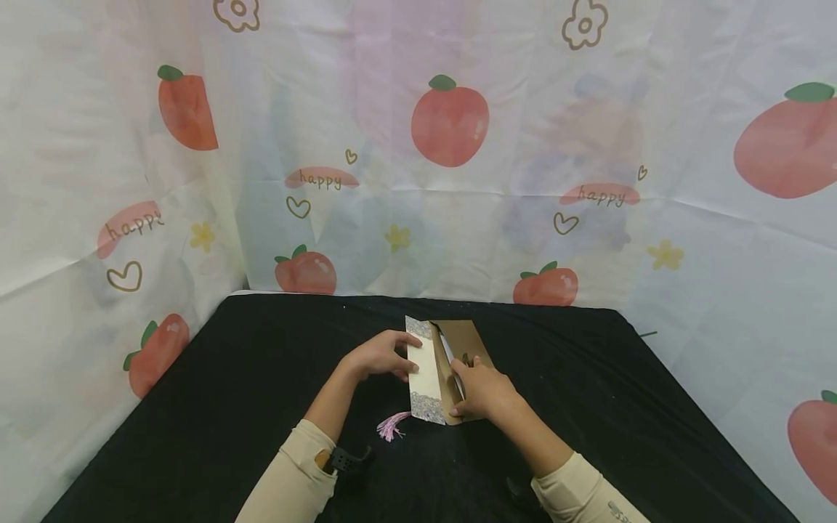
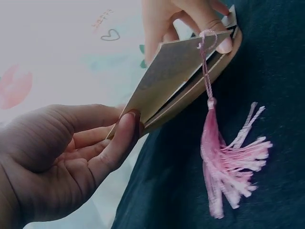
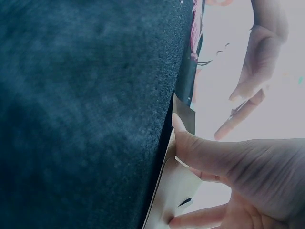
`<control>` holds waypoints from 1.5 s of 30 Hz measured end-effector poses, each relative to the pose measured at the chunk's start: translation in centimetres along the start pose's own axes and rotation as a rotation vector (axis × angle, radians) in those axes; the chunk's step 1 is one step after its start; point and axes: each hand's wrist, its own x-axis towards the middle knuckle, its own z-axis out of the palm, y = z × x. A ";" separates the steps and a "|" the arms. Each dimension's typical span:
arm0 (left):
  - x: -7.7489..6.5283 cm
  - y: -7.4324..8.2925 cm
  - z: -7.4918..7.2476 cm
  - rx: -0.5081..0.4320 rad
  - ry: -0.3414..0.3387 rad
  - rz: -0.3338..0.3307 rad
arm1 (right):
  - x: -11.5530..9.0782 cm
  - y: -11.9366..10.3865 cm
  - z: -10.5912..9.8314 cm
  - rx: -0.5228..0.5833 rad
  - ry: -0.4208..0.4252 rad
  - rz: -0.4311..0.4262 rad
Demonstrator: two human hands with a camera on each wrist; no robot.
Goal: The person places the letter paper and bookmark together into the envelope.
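Observation:
In the head view, my left hand (image 1: 382, 356) pinches the left edge of a cream card (image 1: 423, 370) with grey lace print at both ends. A pink tassel (image 2: 224, 162) hangs by a cord from the card's corner in the left wrist view. Right against the card is a brown kraft-paper folder (image 1: 466, 334), its layers gaping, with a white edge showing inside. My right hand (image 1: 487, 392) holds the folder, thumb at its near edge and fingers farther up. In the right wrist view, the brown folder (image 3: 171, 191) has a small dark slit beside a fingertip.
A black cloth (image 1: 261, 407) covers the table beneath both hands. White printed curtains (image 1: 451, 232) with fruit and flowers rise behind it and along both sides. A black strap (image 1: 343, 459) sits on the left wrist, beside the cream sleeve (image 1: 290, 472).

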 end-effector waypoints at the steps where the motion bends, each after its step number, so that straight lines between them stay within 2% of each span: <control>1: 0.1 0.0 0.1 -0.001 0.000 -0.002 | 0.0 0.0 0.1 -0.001 0.000 0.001; 10: 0.5 0.0 1.3 0.006 0.009 -0.009 | 0.2 0.1 0.1 -0.008 0.015 -0.008; 20: 0.7 -0.1 1.6 0.024 0.039 -0.027 | 0.1 0.0 -0.1 -0.008 0.010 -0.011; 27: 1.2 -0.5 2.2 0.083 0.077 0.027 | 0.1 -0.1 -0.2 -0.007 0.012 -0.014; 33: 1.5 -0.8 2.7 0.116 0.111 0.037 | 0.1 -0.1 -0.1 -0.004 0.000 -0.005; 38: 1.6 -1.0 2.8 0.110 0.132 0.038 | 0.2 0.0 0.1 0.002 0.003 -0.006; 45: 1.5 -0.8 3.0 0.049 0.126 0.010 | 0.0 0.1 0.1 0.027 0.014 -0.018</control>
